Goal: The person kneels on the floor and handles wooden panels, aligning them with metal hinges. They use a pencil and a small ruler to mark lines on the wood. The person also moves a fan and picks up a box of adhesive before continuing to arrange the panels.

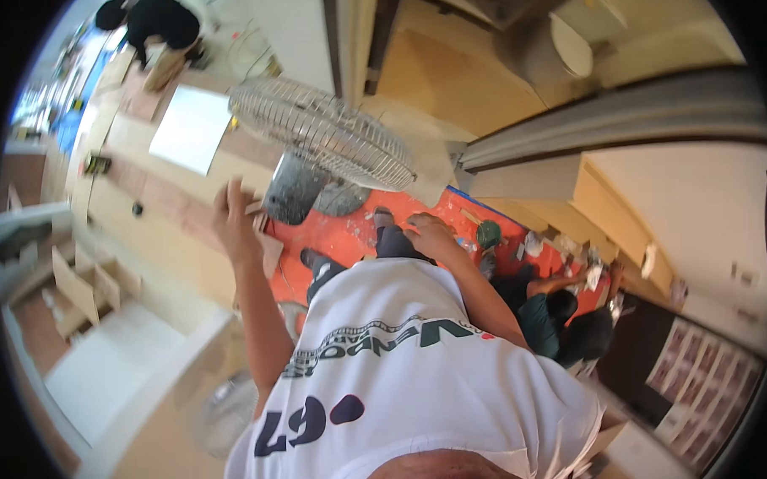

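Note:
My left hand (236, 212) is raised at the left, its fingers loosely bent and apart, with nothing visible in them. Just right of it stands a fan with a wire cage (325, 130) and a grey, paint-spotted motor housing (294, 190). I cannot tell whether the hand touches a pale wooden board behind it. Low in front of my body, by my dark-trousered leg, my right hand (431, 234) hangs with its fingers spread and holds nothing. The fan's round grey base (341, 199) sits on the red floor covering (333, 234).
A white panel (192, 128) lies on wooden boards at the far left, near a bending person (163, 28). At right, another person (555, 314) crouches among clutter beside a green container (488, 232). Open wooden compartments (94, 283) stand at left; a toilet (569, 47) is far right.

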Motion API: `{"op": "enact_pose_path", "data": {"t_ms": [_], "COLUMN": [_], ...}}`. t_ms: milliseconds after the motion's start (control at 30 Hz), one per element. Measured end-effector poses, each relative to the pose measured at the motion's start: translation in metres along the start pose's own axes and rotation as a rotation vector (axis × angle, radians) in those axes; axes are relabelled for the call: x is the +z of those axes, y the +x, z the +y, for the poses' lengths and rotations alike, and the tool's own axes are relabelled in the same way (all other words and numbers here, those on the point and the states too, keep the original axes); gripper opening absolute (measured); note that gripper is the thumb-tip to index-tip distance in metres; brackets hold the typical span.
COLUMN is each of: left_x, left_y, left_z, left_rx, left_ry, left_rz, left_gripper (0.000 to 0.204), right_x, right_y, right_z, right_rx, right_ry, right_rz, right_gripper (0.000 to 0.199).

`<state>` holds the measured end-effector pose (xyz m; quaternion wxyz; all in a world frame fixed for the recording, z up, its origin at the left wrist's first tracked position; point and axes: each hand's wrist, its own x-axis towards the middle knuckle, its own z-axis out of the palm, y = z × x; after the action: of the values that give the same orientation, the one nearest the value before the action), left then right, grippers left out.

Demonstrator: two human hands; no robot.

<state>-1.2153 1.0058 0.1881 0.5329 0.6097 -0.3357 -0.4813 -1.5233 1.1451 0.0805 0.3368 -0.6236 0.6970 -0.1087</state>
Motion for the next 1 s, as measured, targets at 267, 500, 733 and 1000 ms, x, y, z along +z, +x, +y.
{"op": "enact_pose_path", "data": {"t_ms": [267, 500, 733, 1000], "left_x": [-0.220, -0.472, -0.536, -0.458], "left_y": [0.001, -0.084, -0.165, -0.171], "left_z": [-0.172, -0.355, -0.364, -0.249], "left_rx": [-0.471, -0.143, -0.290, -0.390], "left_ry": [0.231, 1.432, 1.588, 0.961], "left_rz": [-0.064, -0.639, -0.514, -0.198], "left_gripper": [0.022, 0.026, 0.026, 0.018], "right_x": [0.091, 0.199, 0.209, 0.231], "right_y": [0.049, 0.141, 0.191, 0.204], "right_z": [-0.078, -0.090, -0.096, -0.100], "right_rx": [0.215, 0.074, 0.176, 0.226], "right_ry": [0.409, 0.315, 0.322, 0.281], "right_rz": [-0.056, 0.773, 0.824, 0.800], "right_gripper": [0.047, 0.062, 0.057, 0.051]}}
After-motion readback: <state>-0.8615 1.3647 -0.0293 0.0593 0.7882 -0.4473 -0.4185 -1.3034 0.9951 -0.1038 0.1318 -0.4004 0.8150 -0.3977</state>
